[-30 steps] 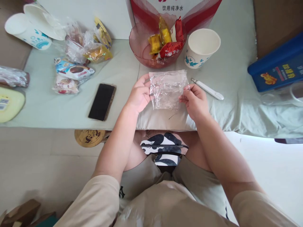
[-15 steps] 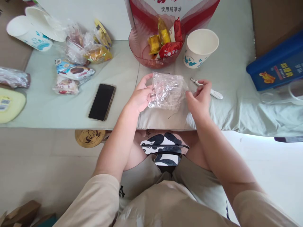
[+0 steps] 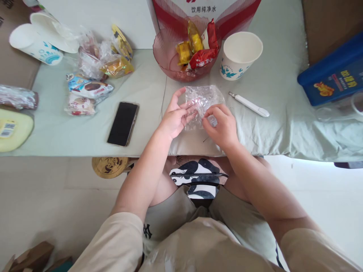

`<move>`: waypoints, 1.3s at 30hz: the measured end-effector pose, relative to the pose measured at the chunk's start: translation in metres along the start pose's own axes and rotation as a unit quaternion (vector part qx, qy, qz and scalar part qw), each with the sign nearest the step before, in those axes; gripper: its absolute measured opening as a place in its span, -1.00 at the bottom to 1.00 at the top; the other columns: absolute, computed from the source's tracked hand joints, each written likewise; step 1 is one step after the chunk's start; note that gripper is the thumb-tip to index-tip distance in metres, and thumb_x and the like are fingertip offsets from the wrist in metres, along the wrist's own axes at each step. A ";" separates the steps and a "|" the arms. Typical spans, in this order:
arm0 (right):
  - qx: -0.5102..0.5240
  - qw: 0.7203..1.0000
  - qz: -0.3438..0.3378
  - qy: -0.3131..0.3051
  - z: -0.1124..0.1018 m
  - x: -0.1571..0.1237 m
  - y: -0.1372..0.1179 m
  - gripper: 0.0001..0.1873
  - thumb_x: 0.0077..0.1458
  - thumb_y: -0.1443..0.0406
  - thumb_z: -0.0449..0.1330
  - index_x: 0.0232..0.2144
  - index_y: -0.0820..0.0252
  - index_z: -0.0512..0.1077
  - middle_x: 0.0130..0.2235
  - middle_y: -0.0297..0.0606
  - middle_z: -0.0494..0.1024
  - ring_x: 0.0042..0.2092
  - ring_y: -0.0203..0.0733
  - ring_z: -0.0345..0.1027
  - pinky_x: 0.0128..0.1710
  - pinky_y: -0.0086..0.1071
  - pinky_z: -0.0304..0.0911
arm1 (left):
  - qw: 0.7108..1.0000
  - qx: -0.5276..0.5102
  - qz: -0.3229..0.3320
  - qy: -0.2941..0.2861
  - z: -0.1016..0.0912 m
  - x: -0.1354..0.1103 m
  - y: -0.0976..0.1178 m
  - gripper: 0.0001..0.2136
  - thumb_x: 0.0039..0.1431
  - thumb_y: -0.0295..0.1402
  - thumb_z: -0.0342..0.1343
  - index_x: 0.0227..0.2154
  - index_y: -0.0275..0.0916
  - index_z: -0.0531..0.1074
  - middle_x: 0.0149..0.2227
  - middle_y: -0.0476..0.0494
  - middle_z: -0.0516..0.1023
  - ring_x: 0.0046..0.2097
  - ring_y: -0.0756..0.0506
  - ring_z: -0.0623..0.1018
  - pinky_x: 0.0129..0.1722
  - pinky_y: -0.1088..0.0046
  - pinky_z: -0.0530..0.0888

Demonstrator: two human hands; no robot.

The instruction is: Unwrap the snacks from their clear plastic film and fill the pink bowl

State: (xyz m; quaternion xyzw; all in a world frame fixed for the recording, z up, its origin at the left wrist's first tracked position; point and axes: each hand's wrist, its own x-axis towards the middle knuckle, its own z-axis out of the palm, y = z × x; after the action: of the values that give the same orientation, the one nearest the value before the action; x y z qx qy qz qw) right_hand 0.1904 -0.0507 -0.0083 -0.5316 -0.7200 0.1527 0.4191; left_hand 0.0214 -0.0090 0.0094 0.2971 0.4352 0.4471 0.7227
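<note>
A crinkled clear plastic bag [image 3: 208, 96] is held above the near part of the cloth-covered table. My left hand [image 3: 177, 115] grips its left side, some fingers showing through the film. Over the bag's lower right, my right hand [image 3: 221, 125] is closed, thumb and forefinger pinched together on the plastic. To the right of that hand lies a white pen-like tool [image 3: 249, 104] with a metal tip, touched by neither hand. A thin dark strand [image 3: 205, 139] rests on the cloth below the bag.
A pink glass bowl [image 3: 170, 56] with wrapped snacks and a paper cup [image 3: 241, 54] stand behind my hands. To the left are a phone [image 3: 123, 124] and several packaged snacks [image 3: 90, 88]. A blue container [image 3: 331, 81] is at the right. The table's front edge runs under my forearms.
My right hand has moved left from beside the white tool onto the plastic bag and pinches it. My left hand has shifted slightly right, still holding the bag.
</note>
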 end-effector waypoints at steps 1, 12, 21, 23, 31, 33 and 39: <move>0.005 1.000 0.010 0.013 -0.004 0.001 -0.002 -0.96 0.12 0.32 0.15 -0.38 0.06 0.36 -0.25 -0.22 0.52 -0.16 -0.06 0.41 -0.09 -0.16 0.31 | 1.000 0.003 0.006 0.012 0.000 0.001 0.000 -0.21 0.02 -0.65 0.05 0.31 0.06 0.12 0.03 -0.04 0.63 0.06 -0.04 0.63 0.08 0.38 0.54; 0.037 0.996 0.001 -0.082 0.007 -0.009 -0.022 -0.92 0.16 0.23 0.17 -0.29 0.06 0.45 -0.31 -0.26 0.59 -0.27 -0.13 0.42 -0.21 -0.26 0.27 | 0.998 0.044 0.036 0.020 0.011 0.000 -0.009 -0.64 0.08 -0.42 0.22 -0.02 -0.16 0.43 0.05 -0.15 0.63 0.09 -0.14 0.62 0.07 0.32 0.56; 0.112 0.979 -0.017 -0.168 0.007 -0.010 -0.018 -0.67 0.22 0.27 0.07 0.01 0.05 0.47 -0.14 -0.20 0.65 -0.20 -0.08 0.50 -0.16 -0.20 0.36 | 0.998 0.054 0.019 -0.009 0.012 -0.003 -0.008 -0.71 0.18 -0.28 0.20 -0.04 -0.20 0.47 0.02 -0.19 0.65 0.05 -0.16 0.63 0.08 0.24 0.56; 0.126 0.979 -0.013 -0.157 0.000 -0.008 -0.019 -0.76 0.21 0.26 0.11 -0.10 -0.01 0.50 -0.24 -0.26 0.63 -0.25 -0.08 0.49 -0.14 -0.17 0.37 | 0.997 0.069 0.021 -0.018 0.010 -0.003 -0.007 -0.65 0.09 -0.34 0.28 -0.04 -0.21 0.47 0.00 -0.21 0.65 0.03 -0.17 0.64 0.09 0.24 0.55; 0.219 0.957 0.157 0.106 -0.017 0.008 0.002 -0.52 -0.01 0.04 0.38 -0.07 0.01 0.40 -0.03 -0.19 0.54 0.06 -0.02 0.41 0.04 -0.09 0.36 | 0.999 0.016 0.030 0.006 0.004 -0.002 0.004 -0.64 0.14 -0.41 0.15 0.02 -0.14 0.47 -0.02 -0.13 0.66 0.10 -0.18 0.62 0.07 0.25 0.57; 0.312 0.926 0.212 0.025 -0.014 0.010 0.008 -0.54 -0.05 0.01 0.40 -0.15 0.04 0.43 -0.20 -0.27 0.56 -0.12 -0.11 0.47 -0.12 -0.21 0.41 | 0.999 -0.001 0.040 0.006 0.005 -0.004 0.007 -0.63 0.16 -0.38 0.15 0.05 -0.11 0.46 -0.02 -0.10 0.66 0.12 -0.18 0.62 0.07 0.27 0.57; 0.353 0.892 0.279 -0.043 -0.014 0.012 0.004 -0.70 0.04 0.07 0.34 -0.48 0.13 0.41 -0.52 -0.41 0.47 -0.47 -0.34 0.33 -0.44 -0.44 0.27 | 0.995 0.090 -0.002 -0.035 -0.002 -0.004 0.001 -0.65 0.03 -0.36 0.33 -0.09 -0.15 0.48 -0.21 -0.13 0.67 -0.08 -0.19 0.67 -0.07 0.25 0.60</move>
State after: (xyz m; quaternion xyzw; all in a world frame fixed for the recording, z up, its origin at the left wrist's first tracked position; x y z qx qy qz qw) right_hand 0.2024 -0.0418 0.0023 -0.5206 -0.4576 0.5305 0.4880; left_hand 0.0184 -0.0121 0.0104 0.3757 0.4486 0.3938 0.7089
